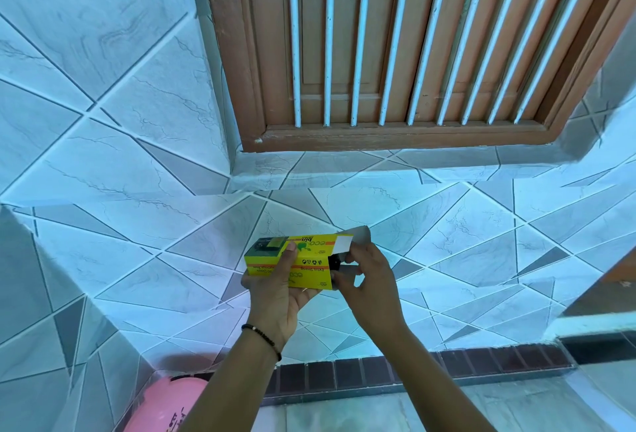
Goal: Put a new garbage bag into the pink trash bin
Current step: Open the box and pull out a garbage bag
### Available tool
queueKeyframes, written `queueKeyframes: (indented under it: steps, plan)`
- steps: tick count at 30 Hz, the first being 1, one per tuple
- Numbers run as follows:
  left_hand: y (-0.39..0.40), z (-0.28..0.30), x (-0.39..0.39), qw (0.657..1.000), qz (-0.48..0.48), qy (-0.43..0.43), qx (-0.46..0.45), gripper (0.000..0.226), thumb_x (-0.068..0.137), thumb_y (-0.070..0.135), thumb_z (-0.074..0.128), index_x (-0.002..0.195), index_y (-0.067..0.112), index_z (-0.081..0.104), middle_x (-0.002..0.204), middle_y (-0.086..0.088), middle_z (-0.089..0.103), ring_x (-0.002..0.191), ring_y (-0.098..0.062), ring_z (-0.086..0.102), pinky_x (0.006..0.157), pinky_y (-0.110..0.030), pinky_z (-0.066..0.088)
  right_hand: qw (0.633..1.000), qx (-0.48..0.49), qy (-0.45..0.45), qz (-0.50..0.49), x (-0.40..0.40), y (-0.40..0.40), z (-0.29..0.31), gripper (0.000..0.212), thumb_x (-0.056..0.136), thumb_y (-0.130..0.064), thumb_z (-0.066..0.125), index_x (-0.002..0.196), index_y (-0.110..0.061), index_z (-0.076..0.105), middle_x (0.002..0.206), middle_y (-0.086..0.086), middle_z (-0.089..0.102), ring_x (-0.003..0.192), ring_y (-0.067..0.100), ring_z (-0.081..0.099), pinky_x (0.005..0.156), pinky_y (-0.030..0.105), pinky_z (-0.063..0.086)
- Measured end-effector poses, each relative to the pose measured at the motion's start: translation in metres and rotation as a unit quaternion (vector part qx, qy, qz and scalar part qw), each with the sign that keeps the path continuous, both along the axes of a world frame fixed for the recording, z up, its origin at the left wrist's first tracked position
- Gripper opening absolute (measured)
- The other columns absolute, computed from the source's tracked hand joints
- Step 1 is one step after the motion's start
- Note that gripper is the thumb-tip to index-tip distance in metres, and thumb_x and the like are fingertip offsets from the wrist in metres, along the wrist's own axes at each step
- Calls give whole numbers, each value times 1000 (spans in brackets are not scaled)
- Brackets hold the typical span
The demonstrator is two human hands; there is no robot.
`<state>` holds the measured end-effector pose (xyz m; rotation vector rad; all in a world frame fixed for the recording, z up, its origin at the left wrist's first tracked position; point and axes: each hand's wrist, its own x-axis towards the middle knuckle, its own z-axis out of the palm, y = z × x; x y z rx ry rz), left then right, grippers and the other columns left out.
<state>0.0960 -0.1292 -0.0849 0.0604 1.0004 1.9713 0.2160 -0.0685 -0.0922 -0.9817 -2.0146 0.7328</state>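
Observation:
A yellow garbage-bag box (309, 259) is held in the air in front of a tiled wall. My left hand (275, 297) grips it from below, thumb on the front face. The box's right end is open, its grey flaps folded out. My right hand (368, 280) is at that open end, fingers pinching a flap by the dark opening. Something black shows just inside the opening; I cannot tell what it is. The pink trash bin (165, 404) is at the bottom left, only its top showing, partly behind my left forearm.
A brown wooden window (395, 53) with white bars is set in the wall above. A row of dark brown skirting tiles (430, 369) runs along the base of the wall, with pale floor below it. A tiled corner juts out at the left.

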Motion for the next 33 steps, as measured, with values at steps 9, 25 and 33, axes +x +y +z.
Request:
queueKeyframes:
  steps: [9, 25, 33]
  plan:
    - [-1, 2, 9, 997, 20, 75, -30, 68, 69, 17, 77, 119, 23, 32, 125, -15, 57, 101, -40, 64, 65, -55, 57, 999, 21, -49, -10, 0, 7, -11, 25, 81, -23, 61, 105, -23, 64, 104, -2, 61, 92, 21, 60, 69, 35, 53]
    - [4, 3, 9, 993, 15, 99, -69, 49, 82, 21, 65, 120, 24, 34, 124, -12, 57, 105, -35, 61, 69, -47, 57, 996, 21, -82, 36, 4, 19, -15, 27, 77, -8, 63, 99, -20, 70, 105, 3, 60, 86, 16, 57, 62, 5, 35]
    - [23, 21, -27, 987, 77, 129, -54, 51, 79, 18, 70, 120, 14, 41, 124, -15, 59, 99, -29, 61, 72, -38, 55, 960, -193, 200, -25, 35, 44, 17, 18, 78, 0, 68, 73, -17, 68, 64, 1, 65, 55, 10, 56, 59, 21, 48]
